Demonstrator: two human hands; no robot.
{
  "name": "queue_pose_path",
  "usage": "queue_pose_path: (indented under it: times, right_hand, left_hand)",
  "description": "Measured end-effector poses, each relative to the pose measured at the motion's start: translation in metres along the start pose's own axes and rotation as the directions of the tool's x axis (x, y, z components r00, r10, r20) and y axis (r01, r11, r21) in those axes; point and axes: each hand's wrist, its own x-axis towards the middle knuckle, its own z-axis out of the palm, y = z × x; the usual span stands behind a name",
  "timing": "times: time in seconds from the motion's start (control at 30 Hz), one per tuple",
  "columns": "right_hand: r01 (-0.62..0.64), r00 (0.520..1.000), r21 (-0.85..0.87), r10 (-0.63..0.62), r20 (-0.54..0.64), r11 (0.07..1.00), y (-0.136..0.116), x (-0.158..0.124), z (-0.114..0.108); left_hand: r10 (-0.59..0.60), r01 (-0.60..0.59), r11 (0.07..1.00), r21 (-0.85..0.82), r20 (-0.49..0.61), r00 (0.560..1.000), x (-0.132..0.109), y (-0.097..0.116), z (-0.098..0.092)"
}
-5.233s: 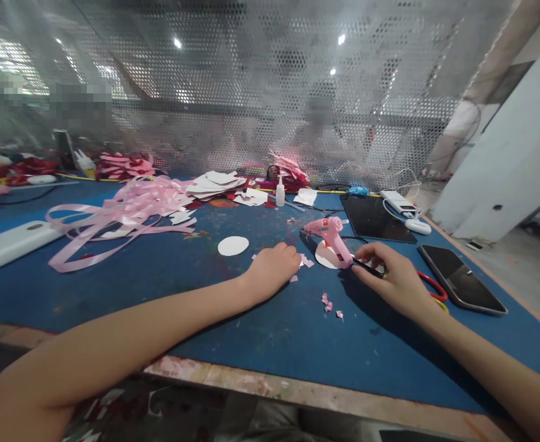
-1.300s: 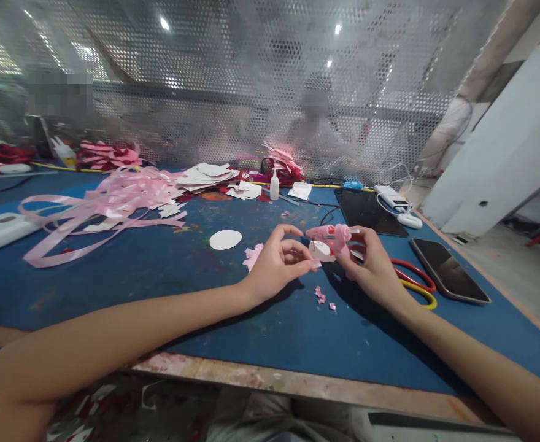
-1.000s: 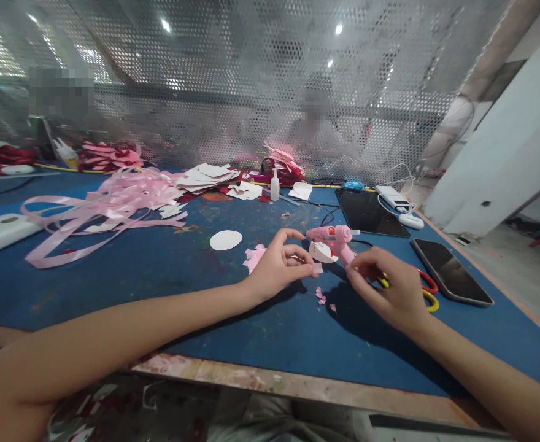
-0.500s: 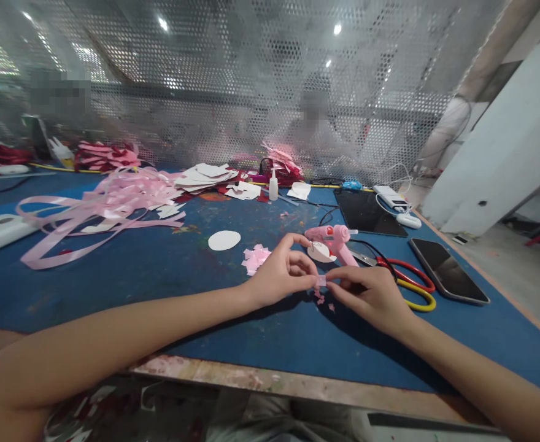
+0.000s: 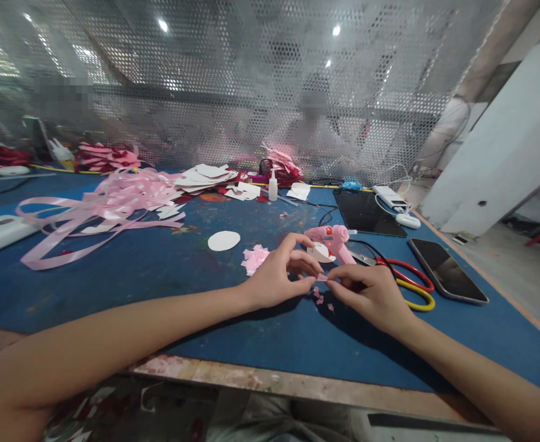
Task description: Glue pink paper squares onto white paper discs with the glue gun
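Between my two hands is a small piece of pink ribbon [image 5: 322, 278], pinched at its ends by fingertips. My left hand [image 5: 281, 270] has thumb and fingers closed on its left side. My right hand [image 5: 374, 294] grips the other side between thumb and forefinger. Tiny pink scraps [image 5: 318, 297] lie on the table just below the fingertips. Left of my left hand sits a pile of cut pink ribbon pieces [image 5: 254, 259], partly covered by the hand. A white oval card [image 5: 224, 240] lies farther left. Behind the hands rests a pink glue gun [image 5: 337, 236], with a pale oval piece [image 5: 318, 252] beside it.
Scissors [image 5: 417, 294] with red and yellow handles and a phone [image 5: 447, 270] lie to the right. A heap of pink ribbon [image 5: 132, 193] spreads at left. White card pieces [image 5: 205, 178], a small bottle [image 5: 272, 186] and a black tablet [image 5: 366, 212] stand farther back.
The ribbon piece has turned between my fingers and now looks narrower, folded or tilted. My left fingertips have shifted slightly over it. The things on the table stay in place.
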Motion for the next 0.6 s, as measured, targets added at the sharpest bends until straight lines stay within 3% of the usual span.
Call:
queue_pose_path:
  times: [0.1, 0.17, 0.6]
  right_hand:
    - [-0.026, 1.0, 0.021, 0.026, 0.002, 0.999, 0.0003, -0.0001, -0.0002]
    - [-0.019, 1.0, 0.022, 0.018, 0.012, 1.0, 0.0001, 0.0, -0.0005]
    - [0.021, 0.997, -0.041, -0.018, 0.08, 0.999, 0.0004, -0.0013, -0.0018]
  left_hand:
    - [0.109, -0.107, 0.968, 0.226, 0.006, 0.994, -0.0022, 0.0011, -0.0024]
    - [0.151, -0.151, 0.944, 0.292, 0.021, 0.988, -0.0035, 0.0021, -0.0032]
    - [0.212, -0.221, 0.897, 0.382, 0.066, 0.975, -0.0047, 0.003, -0.0045]
